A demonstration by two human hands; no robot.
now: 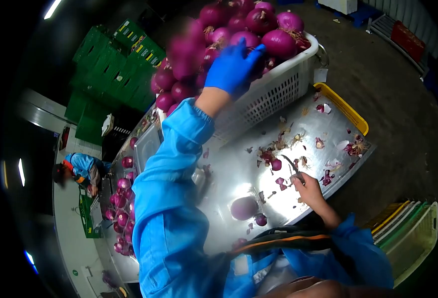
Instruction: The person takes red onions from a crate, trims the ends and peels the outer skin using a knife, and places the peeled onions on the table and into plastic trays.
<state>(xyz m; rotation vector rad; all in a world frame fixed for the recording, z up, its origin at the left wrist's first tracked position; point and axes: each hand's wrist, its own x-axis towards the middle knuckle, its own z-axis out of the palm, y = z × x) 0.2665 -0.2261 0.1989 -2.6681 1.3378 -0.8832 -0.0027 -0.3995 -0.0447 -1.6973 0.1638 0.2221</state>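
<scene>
My left hand (231, 72), in a blue glove, reaches over a white slotted crate (278, 94) heaped with red onions (279, 43). Its fingers are spread against the onions; whether one lies under the palm is hidden. My bare right hand (309, 191) is closed around the handle of a small curved knife (293, 165), held low over the metal table (224, 166). Near the blade lie a small onion piece (276, 164) and scattered skins and root trimmings (280, 144). Closer to me are a larger round onion (244, 208) and a small one (261, 219).
A yellow basket (348, 110) sits at the table's far right edge. More onions (123, 213) are lined up on the left. Stacked crates (408, 243) stand at lower right, green boxes (109, 69) at back left. A co-worker (82, 166) bends over at far left.
</scene>
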